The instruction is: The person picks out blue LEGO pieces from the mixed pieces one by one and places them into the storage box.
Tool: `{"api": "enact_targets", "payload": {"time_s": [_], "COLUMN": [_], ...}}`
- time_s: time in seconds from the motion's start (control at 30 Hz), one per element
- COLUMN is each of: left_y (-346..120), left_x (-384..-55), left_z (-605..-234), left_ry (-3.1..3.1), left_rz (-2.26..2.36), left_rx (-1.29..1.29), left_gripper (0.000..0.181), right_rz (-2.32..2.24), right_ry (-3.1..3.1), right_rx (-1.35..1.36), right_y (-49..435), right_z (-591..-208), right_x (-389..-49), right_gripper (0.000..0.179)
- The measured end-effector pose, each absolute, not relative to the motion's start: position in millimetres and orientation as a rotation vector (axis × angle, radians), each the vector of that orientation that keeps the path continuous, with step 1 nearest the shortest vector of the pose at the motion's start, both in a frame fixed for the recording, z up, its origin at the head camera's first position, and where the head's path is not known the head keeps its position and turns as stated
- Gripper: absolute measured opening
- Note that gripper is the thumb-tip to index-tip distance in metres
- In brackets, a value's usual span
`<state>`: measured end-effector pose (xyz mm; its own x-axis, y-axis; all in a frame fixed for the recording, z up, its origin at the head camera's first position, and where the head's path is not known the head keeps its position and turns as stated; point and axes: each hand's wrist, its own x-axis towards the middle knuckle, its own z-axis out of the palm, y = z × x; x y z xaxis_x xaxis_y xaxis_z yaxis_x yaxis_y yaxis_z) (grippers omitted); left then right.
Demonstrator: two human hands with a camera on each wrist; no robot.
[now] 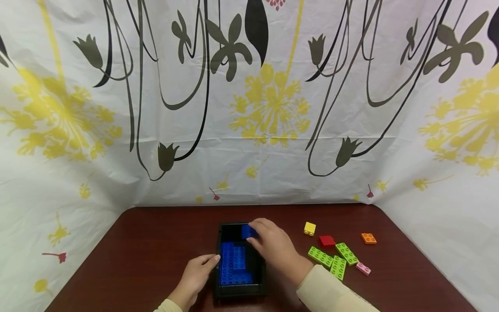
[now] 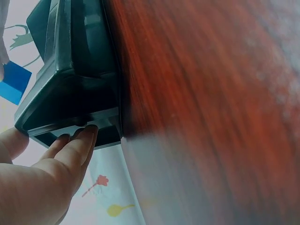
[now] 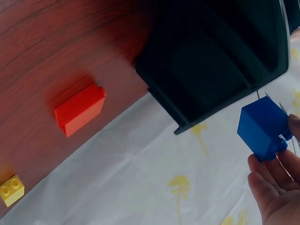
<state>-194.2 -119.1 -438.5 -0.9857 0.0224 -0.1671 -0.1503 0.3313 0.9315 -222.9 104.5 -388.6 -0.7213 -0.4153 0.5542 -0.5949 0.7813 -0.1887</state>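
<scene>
A black plastic bin [image 1: 240, 291] stands on the table, with several blue building bricks [image 1: 227, 262] laid along its left and near sides. My left hand [image 1: 196, 273] grips the bin's left rim; in the left wrist view its thumb is on one side of the rim and its fingers [image 2: 82, 143] on the other. Over the far end of the bin, my right hand [image 1: 274, 245] pinches a blue brick [image 3: 263, 126] between thumb and fingertips. That brick shows above the rim in the right wrist view, its studs turned towards the fingers.
Loose bricks lie right of the bin on the dark red table [image 1: 148, 242]: yellow [image 1: 309, 229], red [image 1: 327, 241], orange [image 1: 368, 238], pink [image 1: 363, 268] and several lime green ones [image 1: 320, 257]. A patterned white cloth [image 1: 273, 173] hangs behind and at both sides.
</scene>
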Motion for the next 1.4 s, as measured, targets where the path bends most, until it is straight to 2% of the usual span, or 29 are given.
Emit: {"api": "enact_targets", "payload": {"time_s": [0.37,1.0,1.4], "left_y": [-119.1,-118.7,-118.5], "left_x": [-192.9,-192.9,-192.0], "left_z": [-438.4,-439.5,-440.1], "left_ry": [2.45,2.46,2.456], "left_rz": [1.734,1.756,1.759], "left_rx": [-0.12,-0.115,-0.122], "left_gripper": [0.056,0.054,0.053], "right_rz": [0.352,0.197,0.111], "right_ry": [-2.534,-2.758,-2.869], "right_rx": [0.834,0.777,0.754], "right_y": [83.2,67.0,56.0], "right_z": [-399.5,-404.9,-408.5], "right_x": [-236.2,-252.7,-261.8], "right_gripper": [0.036,0.034,0.017]}}
